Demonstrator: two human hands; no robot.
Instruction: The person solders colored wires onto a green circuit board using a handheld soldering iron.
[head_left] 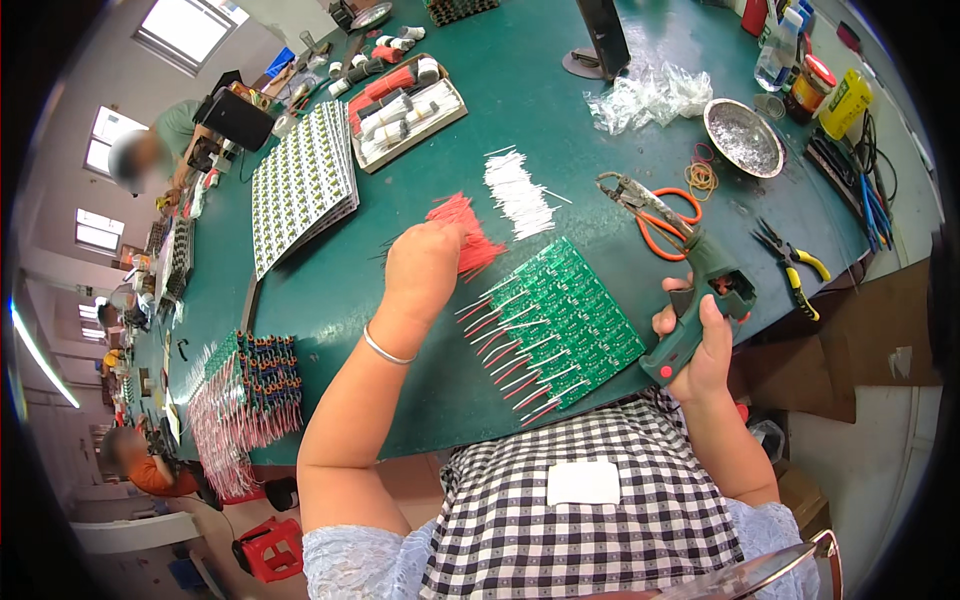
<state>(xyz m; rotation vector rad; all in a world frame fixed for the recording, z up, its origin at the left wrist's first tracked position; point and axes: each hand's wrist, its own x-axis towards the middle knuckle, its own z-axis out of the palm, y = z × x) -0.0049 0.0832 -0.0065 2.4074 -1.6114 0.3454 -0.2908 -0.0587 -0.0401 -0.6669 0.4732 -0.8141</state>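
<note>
My left hand is closed at the edge of a pile of short red wires; its fingertips are mostly hidden, so I cannot see what they pinch. My right hand wraps round the handle of a dark green soldering gun, its metal front pointing to the far left. Between the hands lies a panel of joined green circuit boards. Red and white wires stick out in a row along its left edge. Behind the panel is a pile of white wires.
Orange-handled scissors, yellow-black pliers and a metal bowl are at right. At left are wired board stacks, white panel sheets and a box of wire bundles. A stand rises at the back. Other people sit far left.
</note>
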